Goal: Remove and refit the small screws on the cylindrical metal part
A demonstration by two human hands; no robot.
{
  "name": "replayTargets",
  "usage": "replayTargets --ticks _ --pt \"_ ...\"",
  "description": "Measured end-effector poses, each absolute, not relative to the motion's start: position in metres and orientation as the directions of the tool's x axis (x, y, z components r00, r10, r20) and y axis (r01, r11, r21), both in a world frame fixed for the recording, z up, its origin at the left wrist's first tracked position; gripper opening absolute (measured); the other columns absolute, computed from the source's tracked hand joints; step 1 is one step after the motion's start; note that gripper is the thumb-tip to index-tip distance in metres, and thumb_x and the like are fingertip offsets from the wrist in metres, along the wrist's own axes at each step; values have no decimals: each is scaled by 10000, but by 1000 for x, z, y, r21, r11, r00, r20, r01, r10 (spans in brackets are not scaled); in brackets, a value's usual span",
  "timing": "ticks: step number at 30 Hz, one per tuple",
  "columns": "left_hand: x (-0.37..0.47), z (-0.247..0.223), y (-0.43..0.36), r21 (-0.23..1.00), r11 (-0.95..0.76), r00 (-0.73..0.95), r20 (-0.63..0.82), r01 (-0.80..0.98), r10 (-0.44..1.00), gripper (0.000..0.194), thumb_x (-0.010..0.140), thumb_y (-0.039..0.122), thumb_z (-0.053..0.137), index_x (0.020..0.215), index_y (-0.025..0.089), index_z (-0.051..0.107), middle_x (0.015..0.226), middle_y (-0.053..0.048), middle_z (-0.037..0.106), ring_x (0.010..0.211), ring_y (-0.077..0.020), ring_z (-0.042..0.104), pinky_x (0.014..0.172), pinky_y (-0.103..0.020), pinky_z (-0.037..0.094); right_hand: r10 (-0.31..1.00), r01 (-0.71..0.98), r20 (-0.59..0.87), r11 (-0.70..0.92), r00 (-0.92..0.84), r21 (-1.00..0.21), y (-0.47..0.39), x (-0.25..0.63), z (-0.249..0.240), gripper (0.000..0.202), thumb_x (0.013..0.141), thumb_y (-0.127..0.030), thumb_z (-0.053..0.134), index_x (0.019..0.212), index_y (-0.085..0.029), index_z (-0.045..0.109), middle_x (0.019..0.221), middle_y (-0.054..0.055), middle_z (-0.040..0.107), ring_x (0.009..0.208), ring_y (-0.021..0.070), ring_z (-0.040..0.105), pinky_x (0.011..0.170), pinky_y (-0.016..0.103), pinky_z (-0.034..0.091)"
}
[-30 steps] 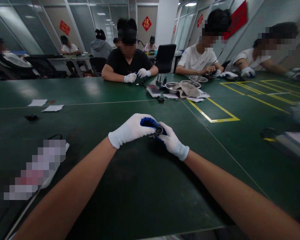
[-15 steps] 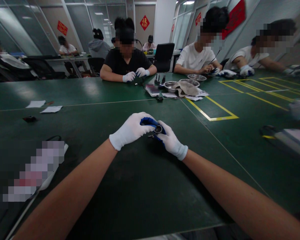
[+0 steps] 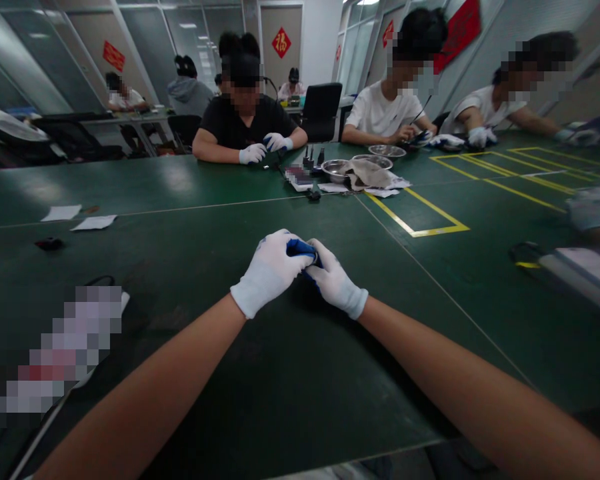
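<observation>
Both of my hands wear white gloves with blue palms and meet above the green table (image 3: 260, 373). Between them is a small round metal part (image 3: 316, 256), now mostly covered by the gloves. My left hand (image 3: 276, 267) curls over it from the left, its thumb and fingers closed on the part. From the right, my right hand (image 3: 334, 279) has its fingers wrapped around the same part. Only a bit of the part's rim shows between the fingertips.
Metal bowls (image 3: 336, 171) with a grey cloth (image 3: 367, 175) stand at the far middle. Yellow tape (image 3: 440, 231) marks the table on the right. Papers (image 3: 94, 223) and a dark small object (image 3: 49, 244) lie left. Other people (image 3: 247, 127) sit across the table.
My left hand has turned and closed further over the metal part, hiding its round opening and the small metal pieces seen below it. The whole view has shifted slightly.
</observation>
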State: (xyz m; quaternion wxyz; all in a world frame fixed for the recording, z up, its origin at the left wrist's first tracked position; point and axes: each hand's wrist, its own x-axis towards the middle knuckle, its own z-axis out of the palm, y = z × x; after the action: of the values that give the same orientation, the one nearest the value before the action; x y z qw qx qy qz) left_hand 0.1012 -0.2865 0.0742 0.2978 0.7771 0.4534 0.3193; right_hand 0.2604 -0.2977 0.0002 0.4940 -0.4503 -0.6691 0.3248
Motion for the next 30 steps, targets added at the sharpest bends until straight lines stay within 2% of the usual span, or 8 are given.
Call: replayTargets --ticks 5,13,18,25,28,30 --pt "103 72 -286 768 -350 327 194 536 925 128 818 238 798 908 158 755 924 -78 762 918 -263 716 874 -438 584 905 360 415 418 -91 -834 -299 259 1 197 747 -273 525 938 -246 487 861 16 543 803 220 514 763 382 447" --pt "102 68 -282 875 -274 351 130 400 927 52 806 183 769 847 164 744 858 -37 760 874 -213 712 859 -387 582 887 409 453 448 -93 -795 -299 258 -2 264 761 -239 553 1019 -242 497 929 45 563 846 242 529 801 408 474" --pt "103 71 -280 877 -194 282 71 439 957 227 748 178 840 912 159 684 913 -48 745 889 -216 698 837 -389 588 882 401 459 462 -110 -791 -298 260 -1 242 783 -253 545 1019 -238 495 910 40 561 828 236 539 791 403 479" --pt "99 61 -264 989 72 447 -123 129 886 187 804 104 769 954 163 675 971 -68 772 919 -194 740 900 -382 622 895 359 426 444 -134 -821 -300 262 2 180 806 -276 550 974 -242 496 873 21 570 805 219 536 779 382 479" --pt "96 58 -258 989 137 429 -149 58 891 166 840 97 714 986 170 686 1017 -80 781 972 -204 754 929 -384 625 902 325 411 432 -136 -841 -299 262 3 177 791 -272 552 960 -243 509 883 20 578 817 218 534 794 377 475" --pt "93 58 -256 991 108 392 -130 77 911 163 861 108 674 1009 172 698 1028 -84 781 982 -215 753 919 -395 629 911 316 394 412 -122 -854 -298 263 3 183 774 -267 552 952 -244 513 892 22 585 828 221 538 809 379 475"
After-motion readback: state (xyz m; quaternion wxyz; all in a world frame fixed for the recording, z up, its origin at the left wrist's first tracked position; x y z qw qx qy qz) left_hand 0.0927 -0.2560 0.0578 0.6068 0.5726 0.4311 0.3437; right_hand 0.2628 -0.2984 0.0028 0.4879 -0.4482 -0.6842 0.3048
